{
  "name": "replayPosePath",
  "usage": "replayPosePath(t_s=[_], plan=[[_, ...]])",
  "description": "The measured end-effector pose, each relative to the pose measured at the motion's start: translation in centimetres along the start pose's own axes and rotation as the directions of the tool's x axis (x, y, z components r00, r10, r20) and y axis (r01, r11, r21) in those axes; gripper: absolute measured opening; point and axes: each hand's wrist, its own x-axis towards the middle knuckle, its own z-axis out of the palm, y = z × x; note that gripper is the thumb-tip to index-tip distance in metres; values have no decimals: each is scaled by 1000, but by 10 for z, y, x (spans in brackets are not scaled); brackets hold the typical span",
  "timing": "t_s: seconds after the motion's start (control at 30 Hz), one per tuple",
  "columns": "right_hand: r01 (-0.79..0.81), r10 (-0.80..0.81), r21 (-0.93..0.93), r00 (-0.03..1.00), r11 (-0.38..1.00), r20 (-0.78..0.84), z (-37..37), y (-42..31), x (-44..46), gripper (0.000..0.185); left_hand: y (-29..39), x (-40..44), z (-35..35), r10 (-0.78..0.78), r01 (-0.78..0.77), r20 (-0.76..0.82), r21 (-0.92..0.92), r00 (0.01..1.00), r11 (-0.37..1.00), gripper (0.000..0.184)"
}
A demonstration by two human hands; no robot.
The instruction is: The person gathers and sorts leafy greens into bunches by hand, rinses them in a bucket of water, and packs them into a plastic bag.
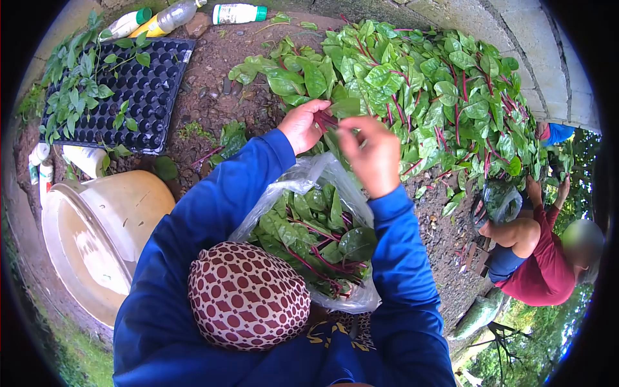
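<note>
My left hand [302,126] is closed around dark red stems [324,120] of leafy greens that look like Malabar spinach. A single green leaf [346,107] sticks out beside those stems, between my two hands. My right hand [374,153] is close by on the right, slightly blurred, with its fingers curled in. What it pinches, if anything, I cannot make out. Below both hands, a clear plastic bag [369,298] stands open in front of my body, holding cut greens [309,232] with red stems. Just beyond my hands lies a large pile of the same greens [419,84].
A black seedling tray [155,84] lies at upper left, partly under leafy vines. Bottles [235,13] lie along the back. A whitish tub [129,206] stands at left. On the right, another person [538,264] sits near the pile with a plastic bag [503,201].
</note>
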Motion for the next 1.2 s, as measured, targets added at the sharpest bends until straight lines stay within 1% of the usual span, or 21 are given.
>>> replayPosePath(t_s=[0.03,0.13,0.17,0.33,0.43,0.5,0.57,0.6,0.67,0.7,0.73,0.8,0.83,0.9,0.93,1.0,1.03,1.1,1.13,1.17,1.2], plan=[[83,-62,-286,995,955,81,3,-9,0,23,-1,2,-1,-13,13,21,5,1000,1000,12],[78,-55,-437,996,896,65,17,6,6,27,-1,3,2,-1,0,20,30,1000,1000,11],[104,-85,-445,994,890,64,19,11,8,28,-2,1,1,2,-2,0,40,1000,999,11],[253,-238,-429,967,867,90,21,3,8,25,5,-13,13,22,-22,74,2,997,1000,11],[247,-269,-490,963,836,25,32,8,7,21,4,-11,11,-11,8,128,20,992,1000,15],[261,-270,-502,961,825,55,33,11,8,18,-1,-10,9,-28,23,128,36,991,999,18],[267,-252,-516,962,814,100,34,8,8,17,-3,-11,11,-35,32,66,35,997,999,19],[255,-220,-523,967,814,129,35,6,7,13,-7,-10,10,-28,27,32,29,999,999,19],[139,-97,-533,990,835,105,44,11,0,12,-13,-6,10,-28,29,-22,41,999,999,23],[80,-37,-538,995,839,91,46,9,-1,12,-15,-10,16,19,-18,-41,41,999,999,23],[-22,92,-554,991,832,97,43,6,-4,13,-19,-15,21,68,-65,-61,42,996,997,24],[6,63,-504,991,863,119,28,5,-14,11,-17,-9,18,166,-166,-102,9,981,986,23],[17,51,-477,990,879,128,17,6,-21,10,-1,-6,13,153,-154,-140,7,978,988,17],[-31,88,-522,992,853,85,-28,13,-38,7,30,0,-3,253,-251,-187,33,949,967,14],[-120,169,-581,985,805,30,-49,42,-53,6,42,8,-20,298,-294,-157,50,942,955,14],[-156,483,-808,858,569,175,-102,87,-73,16,45,2,-25,333,-323,-70,121,940,939,21],[-115,537,-808,799,577,270,-123,97,-78,21,41,-5,-21,306,-284,-111,179,946,942,23],[-179,499,-751,838,635,222,-129,120,-74,23,29,-18,-10,257,-197,-190,286,947,938,27],[-231,458,-648,865,726,205,-124,127,-61,22,20,-24,-2,310,-245,-174,316,935,917,31],[-268,415,-530,892,804,180,-113,133,-42,20,15,-29,-3,237,-163,-198,331,951,930,28],[-295,399,-496,910,817,116,-99,144,-25,21,9,-33,-1,232,-161,-180,340,956,926,26]])
